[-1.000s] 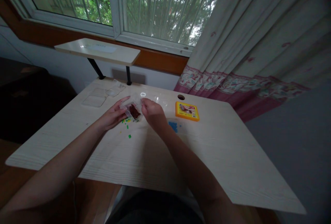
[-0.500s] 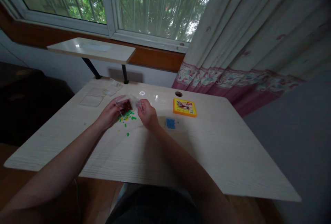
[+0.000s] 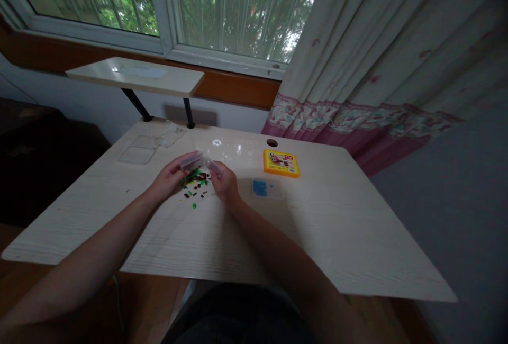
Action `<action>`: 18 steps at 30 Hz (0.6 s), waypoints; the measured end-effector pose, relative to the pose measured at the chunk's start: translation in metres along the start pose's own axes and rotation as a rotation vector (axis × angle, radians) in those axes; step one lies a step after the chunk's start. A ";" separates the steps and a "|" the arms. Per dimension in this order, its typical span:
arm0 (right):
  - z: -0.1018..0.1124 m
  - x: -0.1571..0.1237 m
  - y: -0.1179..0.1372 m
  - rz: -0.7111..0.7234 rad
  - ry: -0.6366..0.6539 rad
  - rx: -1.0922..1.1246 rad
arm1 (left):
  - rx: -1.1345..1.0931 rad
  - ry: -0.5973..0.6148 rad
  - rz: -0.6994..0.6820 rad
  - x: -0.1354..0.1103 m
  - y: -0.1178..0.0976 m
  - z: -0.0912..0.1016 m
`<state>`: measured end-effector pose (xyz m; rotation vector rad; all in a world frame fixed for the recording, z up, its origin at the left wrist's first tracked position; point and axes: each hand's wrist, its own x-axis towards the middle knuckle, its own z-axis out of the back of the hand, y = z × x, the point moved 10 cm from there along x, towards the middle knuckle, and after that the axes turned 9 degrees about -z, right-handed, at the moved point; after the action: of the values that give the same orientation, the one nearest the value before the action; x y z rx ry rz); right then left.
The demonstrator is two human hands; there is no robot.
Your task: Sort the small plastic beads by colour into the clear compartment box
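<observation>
My left hand (image 3: 171,177) is closed on one half of a clear plastic case (image 3: 192,161), tipped over above the table. My right hand (image 3: 224,182) grips the other half, the clear lid (image 3: 213,165). Both halves meet near the top and look hinged there. Right below lies a loose pile of small toy bricks (image 3: 200,176), dark brown, green and a few yellow. Some brown bricks and a green brick (image 3: 194,206) are scattered nearer to me. The left fingertips are partly hidden behind the case.
An open clear case with blue bricks (image 3: 260,188) lies right of my right hand, a yellow box (image 3: 281,163) behind it. Another open clear case (image 3: 137,154) and crumpled clear plastic (image 3: 170,135) lie back left, before a raised shelf (image 3: 137,75). The table (image 3: 341,227) has a cable hole.
The brown bricks that were inside the clear case have fallen onto the green and yellow ones. The case is now tipped further, and my right hand has moved slightly down.
</observation>
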<state>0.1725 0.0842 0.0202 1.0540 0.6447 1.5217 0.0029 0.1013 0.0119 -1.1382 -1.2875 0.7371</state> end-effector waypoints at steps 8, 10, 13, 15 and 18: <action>0.007 -0.001 -0.001 0.001 -0.043 0.065 | 0.105 0.087 -0.044 -0.004 -0.016 -0.006; 0.010 -0.002 0.001 0.023 -0.033 0.070 | 0.192 0.134 -0.105 -0.004 -0.025 -0.006; 0.013 -0.004 0.009 0.084 -0.001 0.083 | 0.300 0.202 -0.238 -0.003 -0.041 -0.006; 0.014 -0.006 0.012 0.103 0.014 0.105 | 0.361 0.220 -0.292 -0.002 -0.048 -0.006; 0.015 -0.006 0.011 0.093 0.016 0.127 | 0.419 0.207 -0.292 -0.001 -0.053 -0.006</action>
<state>0.1806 0.0734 0.0350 1.1827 0.7206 1.5871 -0.0004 0.0826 0.0612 -0.6515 -1.0341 0.6147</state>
